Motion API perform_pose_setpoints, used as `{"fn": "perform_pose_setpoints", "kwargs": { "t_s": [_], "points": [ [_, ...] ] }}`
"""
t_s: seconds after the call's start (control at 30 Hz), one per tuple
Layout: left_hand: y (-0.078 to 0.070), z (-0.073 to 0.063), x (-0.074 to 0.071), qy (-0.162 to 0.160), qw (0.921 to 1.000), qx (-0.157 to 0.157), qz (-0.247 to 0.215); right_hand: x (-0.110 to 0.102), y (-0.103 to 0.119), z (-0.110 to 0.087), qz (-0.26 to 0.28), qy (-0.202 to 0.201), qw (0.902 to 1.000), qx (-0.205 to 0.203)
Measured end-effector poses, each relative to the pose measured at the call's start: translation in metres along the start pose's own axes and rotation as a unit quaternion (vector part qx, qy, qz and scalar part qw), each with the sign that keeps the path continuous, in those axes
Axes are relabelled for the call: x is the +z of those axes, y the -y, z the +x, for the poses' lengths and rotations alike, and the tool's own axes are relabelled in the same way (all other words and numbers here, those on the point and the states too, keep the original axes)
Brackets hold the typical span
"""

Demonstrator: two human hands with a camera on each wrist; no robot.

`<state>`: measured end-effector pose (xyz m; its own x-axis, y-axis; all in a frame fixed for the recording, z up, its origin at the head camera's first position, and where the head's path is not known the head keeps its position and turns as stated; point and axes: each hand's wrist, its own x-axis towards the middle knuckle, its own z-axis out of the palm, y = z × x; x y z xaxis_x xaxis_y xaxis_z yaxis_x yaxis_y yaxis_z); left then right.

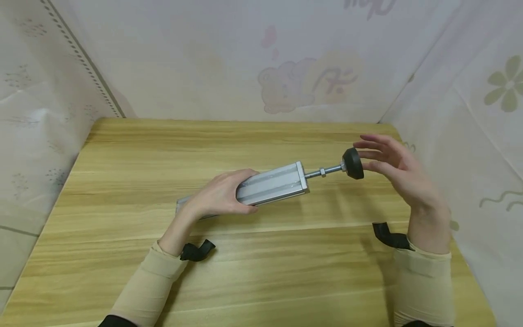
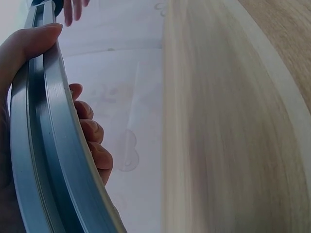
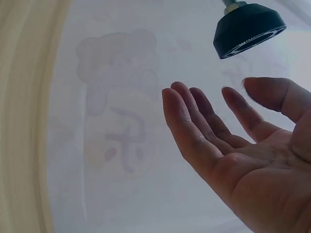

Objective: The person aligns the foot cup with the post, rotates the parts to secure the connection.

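Observation:
My left hand grips a silver aluminium profile with lengthwise grooves, thumb on one side and fingers curled round the other in the left wrist view. The profile tilts up to the right, above the table. A threaded rod with a hex nut sticks out of its capped right end. At the rod's tip sits a black round levelling foot. Beside that foot is my right hand, its fingers loosely spread and parted from the thumb. In the right wrist view a gap shows between the fingertips and the foot.
The wood-grain table lies under both arms. Pale printed cloth stands behind it and at both sides. Black curved pieces stick out from the beige sleeves at both wrists.

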<state>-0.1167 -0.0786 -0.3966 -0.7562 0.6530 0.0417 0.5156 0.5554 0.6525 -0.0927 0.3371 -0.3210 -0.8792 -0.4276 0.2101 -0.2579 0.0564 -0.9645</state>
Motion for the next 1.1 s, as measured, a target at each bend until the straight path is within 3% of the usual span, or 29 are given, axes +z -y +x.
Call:
{"fn": "perform_pose_setpoints", "kwargs": {
  "t_s": [0.17, 0.47, 0.67, 0.9, 1.1],
  "points": [
    [0.001, 0.001, 0.002, 0.002, 1.0, 0.002, 0.002, 0.004, 0.002, -0.002, 0.002, -0.002, 1.0, -0.007],
    [0.001, 0.002, 0.003, 0.008, 0.9997, 0.001, 0.022, 0.012, -0.001, -0.007, -0.044, 0.064, 0.9945, -0.069],
    [0.002, 0.002, 0.004, 0.014, 0.9994, -0.008, 0.031, 0.02, -0.003, -0.004, -0.069, 0.028, 0.9944, -0.075],
    [0.003, 0.0, 0.004, 0.019, 0.999, -0.015, 0.036, 0.024, -0.005, 0.0, -0.096, -0.006, 0.9945, -0.042],
    [0.004, -0.001, 0.004, 0.019, 0.9989, -0.017, 0.04, 0.025, -0.004, 0.001, -0.107, -0.011, 0.9942, -0.007]
  ]
}}
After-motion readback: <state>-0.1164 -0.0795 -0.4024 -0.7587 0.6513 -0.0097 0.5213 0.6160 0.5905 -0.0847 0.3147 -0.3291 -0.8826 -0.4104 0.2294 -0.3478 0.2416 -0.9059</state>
